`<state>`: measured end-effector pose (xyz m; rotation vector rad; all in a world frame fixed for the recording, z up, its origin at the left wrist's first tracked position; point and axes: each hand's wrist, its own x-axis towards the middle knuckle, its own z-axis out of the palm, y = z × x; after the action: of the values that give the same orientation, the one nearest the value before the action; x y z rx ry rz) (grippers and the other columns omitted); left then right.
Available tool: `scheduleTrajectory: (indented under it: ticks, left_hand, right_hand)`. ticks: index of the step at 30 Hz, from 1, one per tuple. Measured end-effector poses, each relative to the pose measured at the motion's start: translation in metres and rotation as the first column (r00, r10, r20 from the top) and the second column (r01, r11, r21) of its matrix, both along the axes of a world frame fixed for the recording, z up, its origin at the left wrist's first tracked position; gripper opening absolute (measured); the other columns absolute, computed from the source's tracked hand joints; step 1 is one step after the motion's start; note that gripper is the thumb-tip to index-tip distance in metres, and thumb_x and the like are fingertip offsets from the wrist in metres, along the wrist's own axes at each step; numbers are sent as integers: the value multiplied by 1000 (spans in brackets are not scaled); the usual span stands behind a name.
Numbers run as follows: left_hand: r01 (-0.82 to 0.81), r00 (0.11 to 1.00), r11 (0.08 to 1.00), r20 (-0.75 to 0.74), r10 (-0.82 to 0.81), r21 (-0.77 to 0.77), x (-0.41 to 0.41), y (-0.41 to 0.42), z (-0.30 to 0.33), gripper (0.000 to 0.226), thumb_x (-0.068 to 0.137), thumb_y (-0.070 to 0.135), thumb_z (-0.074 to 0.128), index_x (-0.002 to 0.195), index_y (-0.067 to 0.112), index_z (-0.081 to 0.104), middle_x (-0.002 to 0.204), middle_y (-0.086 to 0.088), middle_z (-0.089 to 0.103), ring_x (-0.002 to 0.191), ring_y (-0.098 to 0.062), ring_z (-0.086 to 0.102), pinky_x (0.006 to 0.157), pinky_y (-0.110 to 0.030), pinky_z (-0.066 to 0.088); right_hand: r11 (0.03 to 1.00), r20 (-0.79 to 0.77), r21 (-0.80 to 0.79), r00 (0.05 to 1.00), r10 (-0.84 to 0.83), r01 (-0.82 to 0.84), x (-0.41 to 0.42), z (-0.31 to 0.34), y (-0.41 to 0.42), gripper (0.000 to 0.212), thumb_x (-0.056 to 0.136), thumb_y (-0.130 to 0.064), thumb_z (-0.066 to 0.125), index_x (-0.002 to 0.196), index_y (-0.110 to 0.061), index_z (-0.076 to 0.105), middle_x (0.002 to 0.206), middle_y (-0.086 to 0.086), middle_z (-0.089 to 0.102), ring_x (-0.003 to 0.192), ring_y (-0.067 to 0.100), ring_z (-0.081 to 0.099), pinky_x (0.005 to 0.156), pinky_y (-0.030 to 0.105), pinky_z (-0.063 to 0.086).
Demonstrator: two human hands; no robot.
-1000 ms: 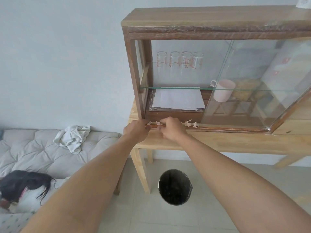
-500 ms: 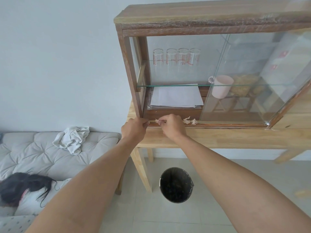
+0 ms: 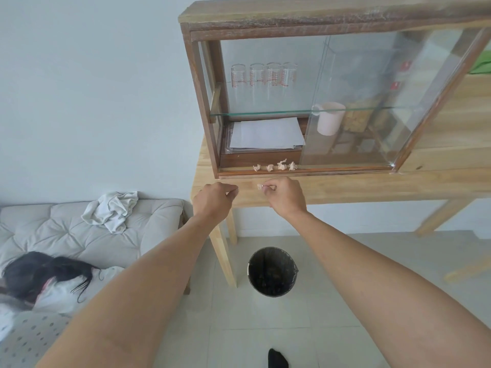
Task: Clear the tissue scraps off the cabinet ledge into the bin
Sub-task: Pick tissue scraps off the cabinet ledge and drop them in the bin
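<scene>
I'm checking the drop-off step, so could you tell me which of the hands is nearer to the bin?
Right. The right hand, pinching a tissue scrap, is almost straight above the bin on the floor. The left hand is also above it, but further off to the left.

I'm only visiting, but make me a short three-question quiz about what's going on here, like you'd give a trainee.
1. How many tissue scraps lie on the ledge?
2. True or false: the right hand pinches a scrap.
3. Where is the bin? A) on the table; B) on the floor, below the hands; C) inside the cabinet.

Key
1. Four.
2. True; the left hand is curled shut too, but whether it holds a scrap cannot be seen.
3. B.
</scene>
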<state>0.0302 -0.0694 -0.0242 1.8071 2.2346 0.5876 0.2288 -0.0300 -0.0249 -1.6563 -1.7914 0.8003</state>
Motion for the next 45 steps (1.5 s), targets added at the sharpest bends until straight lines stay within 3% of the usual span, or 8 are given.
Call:
scheduleTrajectory:
  ticks: [5, 12, 20, 25, 31, 34, 39, 45]
  left_hand:
    - [64, 998, 997, 14, -64, -51, 20, -26, -21, 28, 106, 32, 54, 98, 33, 81, 87, 0, 75, 86, -32, 67, 65, -38, 54]
    - [72, 997, 981, 50, -64, -178, 43, -37, -71, 27, 109, 40, 55, 118, 42, 80, 104, 1, 78, 90, -28, 70, 73, -40, 61]
    - [70, 997, 947, 54, -55, -315, 68, -16, -145, 27, 106, 31, 54, 101, 29, 81, 90, -1, 76, 78, -28, 66, 61, -34, 54]
    - [52, 995, 904, 102, -10, -424, 76, 3, -201, 27, 104, 31, 55, 98, 34, 81, 94, 4, 78, 84, -29, 71, 68, -37, 59]
    - [18, 996, 866, 84, 28, -500, 86, 29, -263, 28, 102, 31, 53, 78, 41, 63, 80, 8, 65, 74, -24, 57, 67, -36, 57]
    - [23, 995, 840, 92, 32, -542, 93, 43, -289, 28, 103, 34, 51, 94, 35, 78, 89, 5, 73, 85, -30, 67, 69, -36, 55]
    - [34, 996, 814, 89, 23, -580, 103, 59, -318, 32, 107, 45, 53, 133, 42, 71, 117, -1, 74, 106, -30, 69, 81, -38, 55]
    - [21, 991, 804, 117, 61, -594, 98, 51, -315, 41, 108, 45, 52, 148, 40, 62, 129, -2, 72, 114, -28, 68, 88, -41, 57]
  right_hand:
    - [997, -12, -75, 999, -33, 32, 27, -28, -35, 20, 106, -33, 69, 111, -26, 86, 74, -6, 71, 83, 21, 72, 72, 31, 52]
    - [980, 45, -193, 998, -46, 54, 58, -80, -56, 24, 104, -38, 68, 108, -23, 86, 77, -3, 68, 91, 27, 75, 85, 38, 61]
    - [935, 142, -347, 989, -31, 79, 76, -151, -41, 21, 103, -30, 66, 96, -21, 84, 72, -1, 75, 83, 31, 77, 81, 41, 64]
    - [903, 189, -423, 982, 6, 76, 80, -201, -21, 22, 102, -22, 64, 92, -19, 83, 78, 6, 80, 84, 32, 77, 81, 42, 65]
    - [872, 240, -485, 969, 60, 66, 81, -262, 6, 22, 101, -21, 62, 89, -19, 81, 79, 5, 79, 85, 32, 77, 80, 41, 65]
    - [865, 249, -499, 964, 93, 46, 81, -288, 22, 23, 101, -21, 62, 90, -19, 82, 77, 5, 79, 82, 32, 76, 80, 41, 65]
    - [852, 254, -522, 960, 116, 35, 80, -320, 42, 25, 100, -23, 63, 85, -9, 76, 71, 12, 78, 80, 36, 77, 76, 44, 66]
    - [841, 255, -538, 962, 99, 56, 84, -322, 35, 36, 103, -31, 65, 135, -18, 74, 105, 9, 84, 103, 30, 79, 94, 39, 61]
